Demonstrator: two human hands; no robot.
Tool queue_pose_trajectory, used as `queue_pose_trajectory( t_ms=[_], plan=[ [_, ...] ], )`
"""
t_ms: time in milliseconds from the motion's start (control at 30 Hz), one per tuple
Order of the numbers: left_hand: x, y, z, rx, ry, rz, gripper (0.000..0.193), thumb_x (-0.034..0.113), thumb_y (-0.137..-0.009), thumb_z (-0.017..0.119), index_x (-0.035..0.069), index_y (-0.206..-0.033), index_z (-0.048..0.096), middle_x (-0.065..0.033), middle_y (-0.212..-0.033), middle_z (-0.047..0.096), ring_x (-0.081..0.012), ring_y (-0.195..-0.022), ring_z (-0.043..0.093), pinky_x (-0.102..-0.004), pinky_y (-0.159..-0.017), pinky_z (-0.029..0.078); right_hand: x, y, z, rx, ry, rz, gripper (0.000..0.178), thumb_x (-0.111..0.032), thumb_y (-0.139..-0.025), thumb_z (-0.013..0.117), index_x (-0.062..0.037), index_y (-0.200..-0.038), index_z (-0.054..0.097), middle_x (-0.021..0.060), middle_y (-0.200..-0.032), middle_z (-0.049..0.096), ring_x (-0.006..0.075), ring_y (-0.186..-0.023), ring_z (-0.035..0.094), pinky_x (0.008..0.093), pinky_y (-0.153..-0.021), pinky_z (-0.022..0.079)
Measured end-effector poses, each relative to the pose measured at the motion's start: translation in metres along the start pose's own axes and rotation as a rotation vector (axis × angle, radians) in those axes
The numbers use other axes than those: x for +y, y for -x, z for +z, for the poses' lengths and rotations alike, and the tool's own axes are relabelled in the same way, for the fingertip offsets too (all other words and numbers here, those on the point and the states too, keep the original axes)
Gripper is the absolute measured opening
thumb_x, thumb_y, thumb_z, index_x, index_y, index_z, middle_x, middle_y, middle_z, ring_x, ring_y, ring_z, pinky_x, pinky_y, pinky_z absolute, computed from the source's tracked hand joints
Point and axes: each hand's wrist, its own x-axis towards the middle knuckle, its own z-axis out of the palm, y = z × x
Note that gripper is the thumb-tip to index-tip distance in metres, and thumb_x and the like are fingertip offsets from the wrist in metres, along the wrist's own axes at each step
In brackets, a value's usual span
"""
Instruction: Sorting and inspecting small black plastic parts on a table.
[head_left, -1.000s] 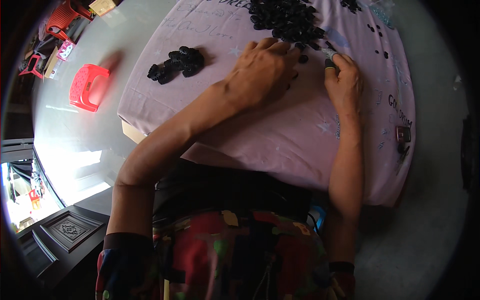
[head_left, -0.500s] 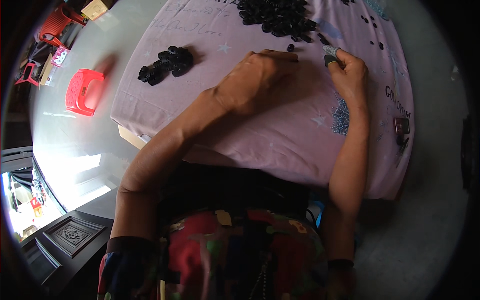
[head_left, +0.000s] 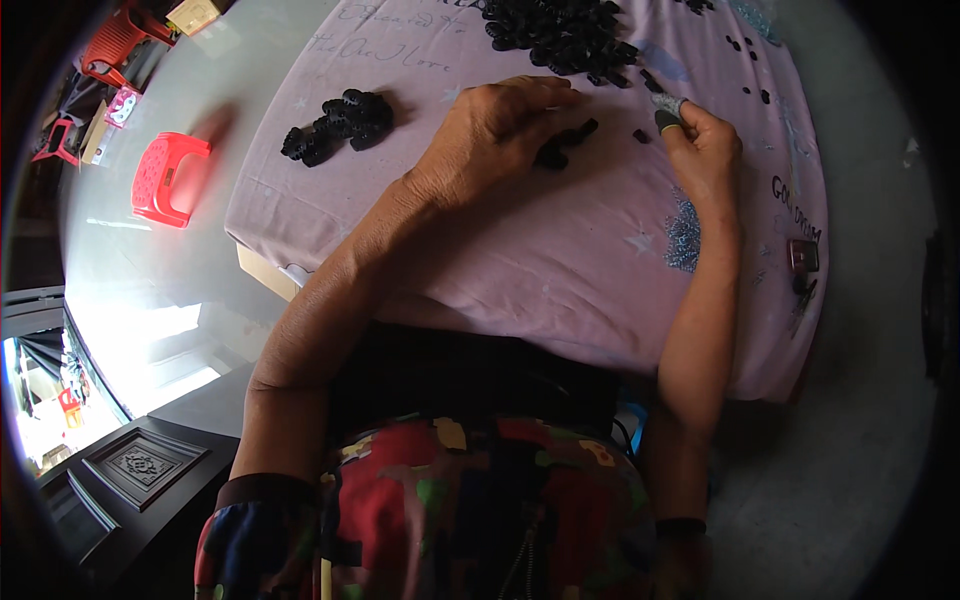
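Observation:
My left hand (head_left: 505, 115) is over the pink cloth, its fingers stretched to the right and partly spread. Just under its fingers are a few small black pieces (head_left: 566, 146), their exact kind unclear. On the right, my right hand (head_left: 706, 145) has its index finger and thumb pressed together; the finger wears a grey wrap, the thumb a dark cover. What they pinch, if anything, is hidden. One small black piece (head_left: 640, 135) lies left of that thumb, another (head_left: 649, 81) beyond the fingertips. A large heap of black ring-like pieces (head_left: 555, 38) lies at the far side.
A smaller black cluster (head_left: 345, 122) sits on the cloth-covered table (head_left: 500, 270) at left. Beside my right forearm is a blue-grey patch of tiny bits (head_left: 683, 238), with a small dark box (head_left: 803, 254) farther right. A red stool (head_left: 168, 178) stands on the floor at left.
My left hand has drawn back slightly left and its fingers have loosened, with black pieces now showing beneath. Another black piece has appeared beside my right thumb. My right hand has barely moved.

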Motion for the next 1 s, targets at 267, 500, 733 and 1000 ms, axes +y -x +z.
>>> queue_pose_trajectory(
  t_ms=[267,500,733,1000],
  plan=[
    [-0.009,0.003,0.002,0.077,0.058,-0.017,0.03,0.005,-0.099,0.059,0.004,-0.127,0.068,-0.0116,-0.129,0.067,-0.017,-0.112,0.065,-0.0292,-0.095,0.052,-0.007,0.005,0.004,-0.197,-0.141,-0.082,0.01,-0.004,-0.084,0.063,0.0041,-0.079,0.059,0.0064,-0.058,0.047,0.0066,-0.058,0.04,0.0295,-0.055,0.04],
    [0.0,0.002,0.001,0.094,0.135,-0.133,0.024,0.004,-0.094,0.062,0.0,-0.115,0.072,-0.0144,-0.106,0.074,-0.0182,-0.088,0.072,-0.0294,-0.079,0.057,0.0,0.005,0.004,-0.162,-0.161,-0.078,0.011,-0.003,-0.082,0.063,0.0041,-0.077,0.057,0.0037,-0.059,0.049,0.0058,-0.059,0.041,0.0293,-0.054,0.039],
    [-0.006,0.002,0.002,0.113,0.15,-0.109,0.022,0.006,-0.094,0.064,0.001,-0.113,0.073,-0.0135,-0.098,0.075,-0.0158,-0.081,0.071,-0.0289,-0.075,0.057,-0.02,0.01,0.004,-0.329,-0.158,-0.064,0.008,-0.002,-0.083,0.063,0.0038,-0.08,0.058,0.0015,-0.061,0.055,0.0055,-0.059,0.044,0.0281,-0.055,0.041],
    [-0.004,0.003,0.003,0.113,-0.049,-0.077,0.023,0.005,-0.097,0.063,0.004,-0.118,0.073,-0.0068,-0.1,0.072,-0.0109,-0.088,0.066,-0.0256,-0.078,0.053,-0.015,0.01,0.007,-0.321,-0.407,-0.086,0.006,0.0,-0.085,0.06,0.0029,-0.081,0.062,-0.0083,-0.068,0.049,0.0011,-0.064,0.04,0.0227,-0.054,0.035]
  ],
)
